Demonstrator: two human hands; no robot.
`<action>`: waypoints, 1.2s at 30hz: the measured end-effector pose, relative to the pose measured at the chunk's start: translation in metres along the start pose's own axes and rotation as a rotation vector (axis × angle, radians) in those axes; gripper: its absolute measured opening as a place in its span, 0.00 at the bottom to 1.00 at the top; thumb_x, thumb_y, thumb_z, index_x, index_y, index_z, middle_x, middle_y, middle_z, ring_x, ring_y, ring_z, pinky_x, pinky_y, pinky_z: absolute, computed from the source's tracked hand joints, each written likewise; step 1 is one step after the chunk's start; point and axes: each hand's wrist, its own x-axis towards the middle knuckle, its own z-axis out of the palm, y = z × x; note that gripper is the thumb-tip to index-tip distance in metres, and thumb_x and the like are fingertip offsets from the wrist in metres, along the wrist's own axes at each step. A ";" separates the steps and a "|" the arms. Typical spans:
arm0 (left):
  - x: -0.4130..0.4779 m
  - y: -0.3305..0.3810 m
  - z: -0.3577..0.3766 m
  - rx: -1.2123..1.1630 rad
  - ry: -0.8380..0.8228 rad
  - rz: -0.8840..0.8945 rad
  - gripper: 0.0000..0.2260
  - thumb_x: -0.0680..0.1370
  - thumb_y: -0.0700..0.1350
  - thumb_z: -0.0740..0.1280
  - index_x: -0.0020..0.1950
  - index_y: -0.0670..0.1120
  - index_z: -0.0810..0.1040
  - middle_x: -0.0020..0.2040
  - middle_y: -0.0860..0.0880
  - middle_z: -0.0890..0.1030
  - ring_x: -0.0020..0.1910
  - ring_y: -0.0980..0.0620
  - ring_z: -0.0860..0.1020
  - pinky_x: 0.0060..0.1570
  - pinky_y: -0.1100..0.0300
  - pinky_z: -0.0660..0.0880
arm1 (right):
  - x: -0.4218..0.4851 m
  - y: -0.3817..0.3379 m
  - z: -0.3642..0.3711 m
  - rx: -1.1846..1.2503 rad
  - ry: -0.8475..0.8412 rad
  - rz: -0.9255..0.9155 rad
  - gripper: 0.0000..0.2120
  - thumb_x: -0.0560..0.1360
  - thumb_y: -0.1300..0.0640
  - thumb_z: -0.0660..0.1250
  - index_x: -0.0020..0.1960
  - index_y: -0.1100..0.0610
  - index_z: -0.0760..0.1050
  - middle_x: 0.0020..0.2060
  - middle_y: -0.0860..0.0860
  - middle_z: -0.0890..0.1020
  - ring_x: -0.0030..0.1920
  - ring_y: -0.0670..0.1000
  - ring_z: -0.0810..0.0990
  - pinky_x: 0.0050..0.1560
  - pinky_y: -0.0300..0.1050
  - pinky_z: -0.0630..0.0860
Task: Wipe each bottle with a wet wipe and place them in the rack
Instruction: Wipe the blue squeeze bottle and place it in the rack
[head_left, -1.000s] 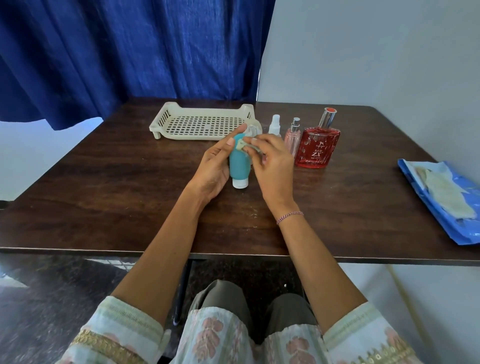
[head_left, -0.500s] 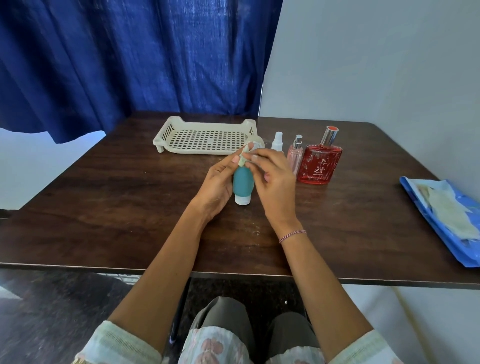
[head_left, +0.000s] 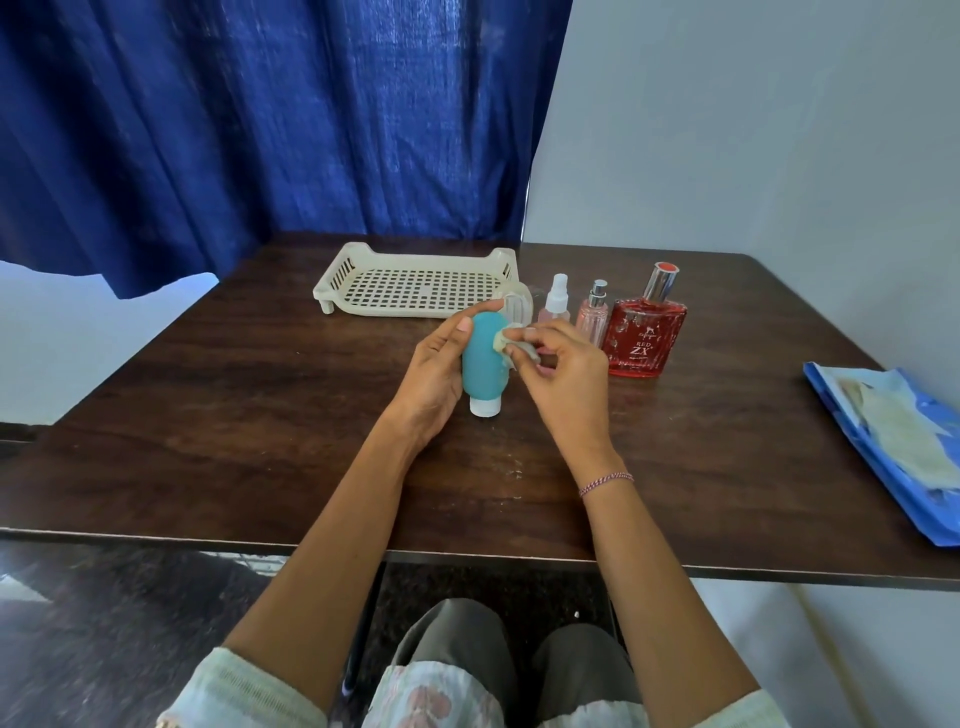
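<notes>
A dark blue curtain (head_left: 260, 130) hangs behind the far edge of a dark wooden tabletop (head_left: 208, 415), and we look down on it from the seat of a person at the near edge. A cream perforated rack (head_left: 415, 286) sits at the middle of the far edge, with no bottles in it. A blue packet of wipes (head_left: 883, 447) lies flat along the right edge, a pale sheet showing at its opening.

Both forearms reach to the middle of the tabletop. The left hand (head_left: 431, 379) curls round a teal bottle (head_left: 480, 358) from its left side, thumb near the top. The bottle stands cap down and a little tilted, just in front of the rack's near right corner. We cannot tell whether its white cap rests on the wood.

The right hand (head_left: 566, 379) pinches a small crumpled wet wipe (head_left: 511, 345) between thumb and fingertips and holds it against the bottle's upper right side.

Three more bottles stand upright in a row to the right of the rack. The largest is a square red perfume bottle (head_left: 644, 338), then a slim pink bottle (head_left: 595, 317) with a silver cap, then a small spray bottle (head_left: 557, 296) with a white top. A thin beaded bracelet (head_left: 605, 482) circles the right wrist.
</notes>
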 end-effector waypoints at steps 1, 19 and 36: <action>0.000 0.000 -0.001 0.003 0.000 0.002 0.13 0.83 0.42 0.52 0.61 0.44 0.75 0.56 0.49 0.80 0.53 0.54 0.80 0.52 0.59 0.78 | 0.000 0.000 -0.001 -0.006 0.001 -0.020 0.09 0.71 0.61 0.72 0.51 0.59 0.81 0.47 0.51 0.81 0.51 0.45 0.78 0.51 0.50 0.79; 0.002 -0.003 -0.007 0.047 -0.030 0.014 0.14 0.82 0.45 0.54 0.64 0.44 0.73 0.65 0.34 0.72 0.61 0.43 0.74 0.59 0.50 0.74 | -0.002 0.004 -0.004 0.056 -0.096 0.047 0.08 0.67 0.63 0.75 0.47 0.58 0.83 0.42 0.52 0.82 0.40 0.44 0.79 0.43 0.32 0.77; 0.004 -0.002 -0.007 0.023 0.006 -0.005 0.13 0.83 0.46 0.52 0.61 0.45 0.72 0.63 0.35 0.72 0.59 0.43 0.75 0.54 0.51 0.78 | 0.000 0.008 0.000 0.011 -0.176 0.043 0.07 0.69 0.61 0.73 0.47 0.60 0.82 0.45 0.51 0.82 0.44 0.43 0.79 0.47 0.27 0.74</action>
